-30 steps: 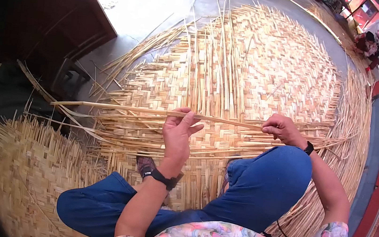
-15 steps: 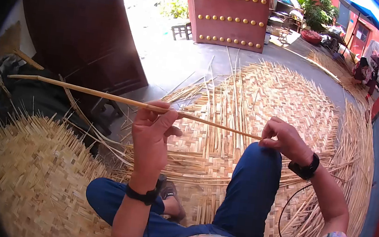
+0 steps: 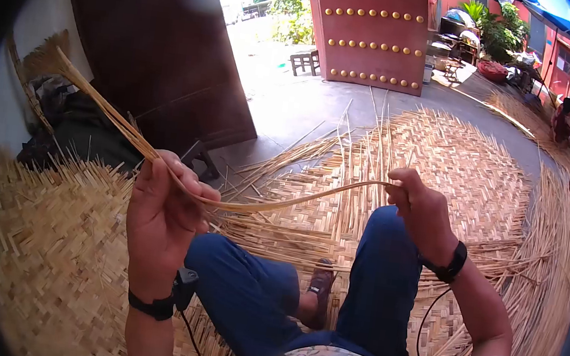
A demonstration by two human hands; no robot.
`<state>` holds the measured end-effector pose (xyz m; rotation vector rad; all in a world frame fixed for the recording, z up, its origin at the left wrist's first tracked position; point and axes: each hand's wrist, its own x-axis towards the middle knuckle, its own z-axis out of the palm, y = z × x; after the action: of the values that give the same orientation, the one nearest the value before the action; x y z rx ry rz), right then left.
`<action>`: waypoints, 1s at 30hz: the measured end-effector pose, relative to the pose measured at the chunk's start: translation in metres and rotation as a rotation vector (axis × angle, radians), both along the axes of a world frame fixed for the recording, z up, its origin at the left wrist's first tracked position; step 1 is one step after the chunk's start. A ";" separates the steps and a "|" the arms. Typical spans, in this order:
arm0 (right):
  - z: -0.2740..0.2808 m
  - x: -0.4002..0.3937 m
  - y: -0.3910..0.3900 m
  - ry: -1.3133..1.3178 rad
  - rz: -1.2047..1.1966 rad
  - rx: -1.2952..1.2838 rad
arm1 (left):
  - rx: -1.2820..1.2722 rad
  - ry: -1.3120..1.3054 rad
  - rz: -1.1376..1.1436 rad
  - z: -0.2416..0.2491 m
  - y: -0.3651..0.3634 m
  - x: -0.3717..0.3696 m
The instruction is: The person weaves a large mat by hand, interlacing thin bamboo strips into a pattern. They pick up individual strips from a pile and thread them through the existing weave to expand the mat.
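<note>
A long tan reed strip (image 3: pixel 296 205) runs between my two hands and sags into a curve. My left hand (image 3: pixel 165 199) is closed on it, with the thumb and fingers pinching the strip. Beyond that hand, the strip's other part slants up to the left, towards a broom by the wall. My right hand (image 3: pixel 426 213) pinches the strip's right end above my raised knee. Below and ahead of my hands lies a large woven mat (image 3: pixel 454 163) with loose reed strips (image 3: pixel 270 237) across it.
Another woven mat (image 3: pixel 56 242) spreads at the left. More loose strips (image 3: pixel 552 261) lie along the right side. A dark door leaf (image 3: pixel 159 41) and a studded red door (image 3: pixel 374 32) stand ahead. A stool (image 3: pixel 304 61) is outside. Another person (image 3: pixel 564 120) crouches far right.
My left hand has moved left and turned over along the strip. The strip, nearly straight before, now bends between my hands. The whole view has shifted a little.
</note>
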<state>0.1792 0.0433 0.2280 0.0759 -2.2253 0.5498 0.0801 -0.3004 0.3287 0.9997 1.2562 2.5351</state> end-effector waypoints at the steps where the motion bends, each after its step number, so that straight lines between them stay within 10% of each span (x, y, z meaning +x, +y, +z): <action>1: -0.002 -0.007 0.020 0.061 -0.065 0.078 | 0.021 0.066 -0.117 -0.002 -0.007 0.003; 9: 0.043 0.099 0.153 0.341 -0.717 0.372 | -0.080 0.288 -0.133 -0.023 -0.081 -0.096; 13: 0.095 0.180 0.236 -0.108 -1.098 0.981 | -0.276 0.078 -0.187 -0.080 -0.100 -0.207; 16: 0.137 0.205 0.279 -0.501 -1.165 0.687 | -0.290 -0.112 -0.172 -0.144 -0.087 -0.277; 18: 0.159 0.187 0.271 -0.236 -0.964 0.495 | -0.262 -0.205 -0.220 -0.192 -0.067 -0.316; 21: 0.192 0.156 0.292 -0.048 -0.788 0.925 | -0.177 -0.333 -0.172 -0.233 0.002 -0.321; 24: 0.144 0.142 0.385 -0.321 -0.928 0.841 | -0.139 -0.377 -0.436 -0.262 0.074 -0.330; 27: 0.090 0.069 0.384 -1.287 -1.230 0.822 | -0.186 -0.354 -0.484 -0.274 0.166 -0.319; 30: 0.008 -0.050 0.304 -0.717 -0.704 0.849 | -0.242 -0.437 -0.605 -0.287 0.250 -0.288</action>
<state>0.1294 0.3477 0.2359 -0.5227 -2.7734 -0.8932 -0.2081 -0.0501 0.0415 0.6014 0.9240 1.9341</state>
